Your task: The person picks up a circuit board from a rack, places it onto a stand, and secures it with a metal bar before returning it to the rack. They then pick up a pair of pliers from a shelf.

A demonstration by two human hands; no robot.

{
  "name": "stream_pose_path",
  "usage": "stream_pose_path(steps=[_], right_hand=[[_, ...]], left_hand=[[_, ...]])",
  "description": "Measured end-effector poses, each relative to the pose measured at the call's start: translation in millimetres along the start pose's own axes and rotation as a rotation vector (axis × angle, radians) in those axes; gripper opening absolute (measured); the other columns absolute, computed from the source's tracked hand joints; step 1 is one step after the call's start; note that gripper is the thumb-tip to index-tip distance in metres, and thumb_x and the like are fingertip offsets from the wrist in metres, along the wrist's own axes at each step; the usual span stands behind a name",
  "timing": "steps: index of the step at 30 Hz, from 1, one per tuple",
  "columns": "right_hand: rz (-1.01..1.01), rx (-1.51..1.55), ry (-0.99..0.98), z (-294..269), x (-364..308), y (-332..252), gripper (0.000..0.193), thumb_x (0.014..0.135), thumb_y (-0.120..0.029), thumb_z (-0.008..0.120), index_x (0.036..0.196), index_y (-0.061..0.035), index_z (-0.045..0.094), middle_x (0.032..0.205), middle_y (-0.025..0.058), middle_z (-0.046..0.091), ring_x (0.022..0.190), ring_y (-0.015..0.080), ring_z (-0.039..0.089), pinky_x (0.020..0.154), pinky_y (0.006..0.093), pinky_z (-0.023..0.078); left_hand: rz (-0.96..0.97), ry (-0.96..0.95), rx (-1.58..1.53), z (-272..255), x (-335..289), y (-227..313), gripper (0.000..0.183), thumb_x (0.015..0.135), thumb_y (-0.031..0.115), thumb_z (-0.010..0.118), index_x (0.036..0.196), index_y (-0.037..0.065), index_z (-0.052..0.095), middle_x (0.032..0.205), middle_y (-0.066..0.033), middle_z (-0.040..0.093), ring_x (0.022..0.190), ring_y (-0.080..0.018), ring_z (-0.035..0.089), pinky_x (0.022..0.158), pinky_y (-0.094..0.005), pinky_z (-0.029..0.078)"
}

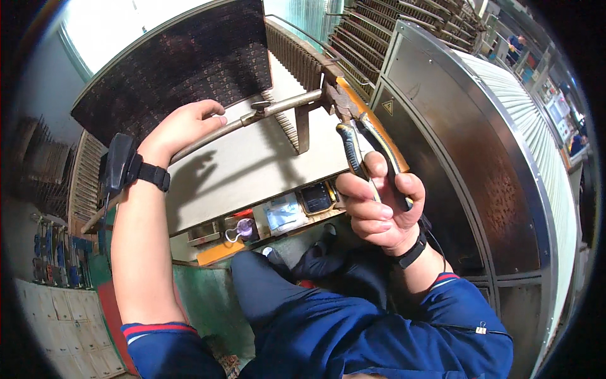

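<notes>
My right hand [385,211] grips a pair of pliers [382,142] with black and yellow handles. The handles are spread apart, and the metal jaws point up beside the right end of a long metal bar [287,103]. Whether the jaws bite on anything there is hard to make out. My left hand [189,126] lies along the bar, its visible fingers loosely bent and apart; the other fingers are hidden behind it. Just past my left fingertips, a small dark clamp screw [259,106] sits on the bar. Behind the bar stands a dark, mottled curved panel [183,60].
Below the bar is a pale board [252,170] between toothed racks [293,54]. A shelf underneath holds a purple cup [245,228], a blue-white packet [284,213] and a black box [317,198]. A metal cabinet [454,145] stands close on the right.
</notes>
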State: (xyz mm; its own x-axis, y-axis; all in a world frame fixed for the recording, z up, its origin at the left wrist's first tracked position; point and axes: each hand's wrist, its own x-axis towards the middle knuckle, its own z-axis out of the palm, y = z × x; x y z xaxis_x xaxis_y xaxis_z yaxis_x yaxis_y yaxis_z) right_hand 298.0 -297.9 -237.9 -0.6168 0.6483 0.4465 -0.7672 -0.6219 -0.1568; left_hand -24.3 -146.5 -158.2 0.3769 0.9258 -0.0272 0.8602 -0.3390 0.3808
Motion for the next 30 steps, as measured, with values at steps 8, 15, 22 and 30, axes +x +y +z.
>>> stream_pose_path(steps=[8,15,22,30], right_hand=[[0.092,-0.061,0.16,13,-7,-12,0.014,0.091,-0.013,0.055,0.104,-0.0084,0.053,0.092,0.0078,0.043,0.066,0.0126,0.045,0.056,0.0273,0.044],[0.115,-0.159,0.318,20,-10,-16,0.008,0.091,-0.008,0.054,0.098,-0.0099,0.051,0.093,0.0089,0.046,0.068,0.0152,0.047,0.056,0.03,0.042],[0.152,-0.242,0.367,27,-12,-20,0.009,0.092,-0.009,0.053,0.101,-0.0103,0.052,0.095,0.0097,0.048,0.069,0.0159,0.048,0.058,0.0306,0.044],[0.098,-0.4,0.3,9,-9,-17,0.016,0.083,-0.009,0.056,0.097,-0.0017,0.054,0.117,0.0231,0.053,0.099,0.0331,0.061,0.078,0.0467,0.058]], left_hand=[[-0.018,0.014,0.005,0,-4,0,0.037,0.095,0.032,0.059,0.119,0.004,0.063,0.112,-0.0171,0.068,0.104,-0.027,0.064,0.094,-0.0369,0.048],[-0.023,0.012,0.028,1,-4,4,0.039,0.094,0.033,0.059,0.12,0.004,0.063,0.113,-0.0177,0.068,0.106,-0.0289,0.064,0.094,-0.0375,0.048],[-0.035,0.019,0.052,0,-5,3,0.04,0.093,0.034,0.059,0.121,0.005,0.063,0.114,-0.0181,0.068,0.107,-0.029,0.064,0.095,-0.0381,0.048],[-0.052,-0.015,0.057,0,-1,5,0.038,0.094,0.032,0.059,0.12,0.005,0.063,0.115,-0.0173,0.068,0.107,-0.0281,0.064,0.095,-0.0371,0.048]])
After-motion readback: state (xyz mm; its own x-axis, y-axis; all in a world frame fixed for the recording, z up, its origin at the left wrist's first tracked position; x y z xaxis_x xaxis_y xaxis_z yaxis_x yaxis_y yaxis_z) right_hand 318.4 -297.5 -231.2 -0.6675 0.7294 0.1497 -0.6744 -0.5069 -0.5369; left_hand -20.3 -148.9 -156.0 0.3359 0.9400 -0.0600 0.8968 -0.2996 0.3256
